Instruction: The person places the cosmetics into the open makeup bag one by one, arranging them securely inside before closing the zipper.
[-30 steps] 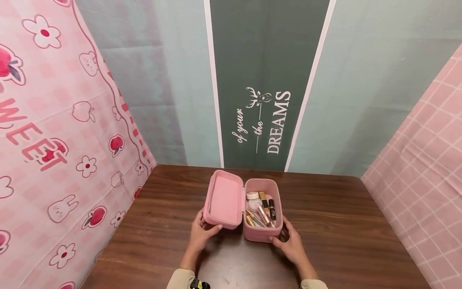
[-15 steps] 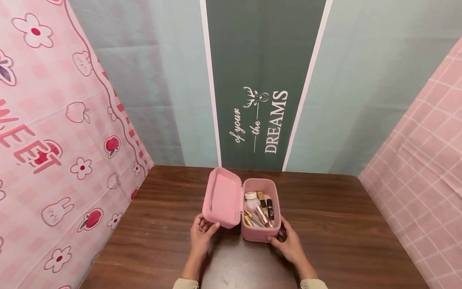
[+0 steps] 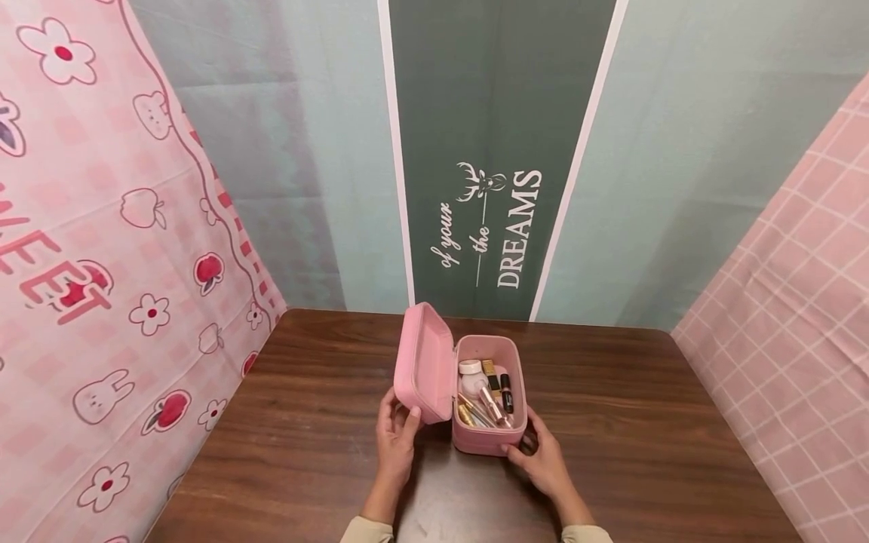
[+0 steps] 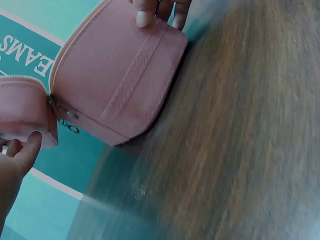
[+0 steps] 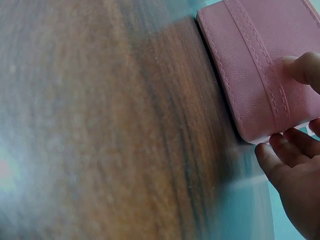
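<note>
A pink zippered cosmetic case [image 3: 485,443] stands on the table with its lid [image 3: 432,369] tilted up at the left. My left hand [image 3: 395,446] pinches the lid's near edge, thumb on the outer side. At the near right corner, my right hand [image 3: 548,461] grips the case body; in the right wrist view its thumb [image 5: 302,69] lies on the stitched front wall. Inside are a white-capped jar [image 3: 471,375], a black tube [image 3: 506,394], a rose-gold tube [image 3: 490,405] and several slim gold pieces. Zipper pulls [image 4: 70,125] hang by the hinge in the left wrist view.
The case rests on a dark wood-grain table [image 3: 631,430]. Behind its far edge hangs a green and grey-blue cloth [image 3: 502,98]. Pink patterned cloths, one with fruit prints [image 3: 136,249] and one with a grid [image 3: 801,302], flank the left and right sides.
The lid has swung up and toward the case body, from lying nearly flat to a steeper tilt. My left hand moved right and slightly up with it. My right hand stayed at the case corner.
</note>
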Motion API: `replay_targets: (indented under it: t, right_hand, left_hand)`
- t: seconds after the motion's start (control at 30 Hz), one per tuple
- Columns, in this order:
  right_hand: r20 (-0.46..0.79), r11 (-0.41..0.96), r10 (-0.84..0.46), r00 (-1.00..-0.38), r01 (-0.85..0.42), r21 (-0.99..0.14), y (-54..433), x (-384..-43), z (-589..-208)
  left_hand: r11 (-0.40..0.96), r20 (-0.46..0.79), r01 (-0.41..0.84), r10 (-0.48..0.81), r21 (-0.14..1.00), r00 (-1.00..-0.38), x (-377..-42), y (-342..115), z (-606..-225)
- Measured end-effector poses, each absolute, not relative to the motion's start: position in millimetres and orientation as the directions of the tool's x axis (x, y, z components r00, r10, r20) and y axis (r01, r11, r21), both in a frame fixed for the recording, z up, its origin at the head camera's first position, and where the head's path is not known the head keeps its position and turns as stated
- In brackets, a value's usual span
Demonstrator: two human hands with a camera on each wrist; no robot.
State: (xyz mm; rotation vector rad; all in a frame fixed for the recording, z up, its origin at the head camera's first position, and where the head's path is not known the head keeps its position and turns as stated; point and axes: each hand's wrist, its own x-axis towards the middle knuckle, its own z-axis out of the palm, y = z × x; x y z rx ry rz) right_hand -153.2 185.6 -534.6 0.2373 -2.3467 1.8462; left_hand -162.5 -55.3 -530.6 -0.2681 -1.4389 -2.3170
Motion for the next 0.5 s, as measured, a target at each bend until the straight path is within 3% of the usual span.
replay_targets:
  t: [0.3, 0.5]
  right_hand:
    - [0.208, 0.247, -0.034, -0.978, -0.21, -0.946, 184.5, -151.6, -529.1]
    - [0.203, 0.259, -0.029, -0.979, -0.203, -0.944, 184.7, -152.0, -530.1]
  left_hand:
    - [-0.223, 0.523, 0.586, -0.283, 0.779, -0.804, -167.6, -43.7, -517.0]
    - [0.063, 0.64, 0.661, -0.33, 0.748, -0.694, -164.0, -34.4, -483.5]
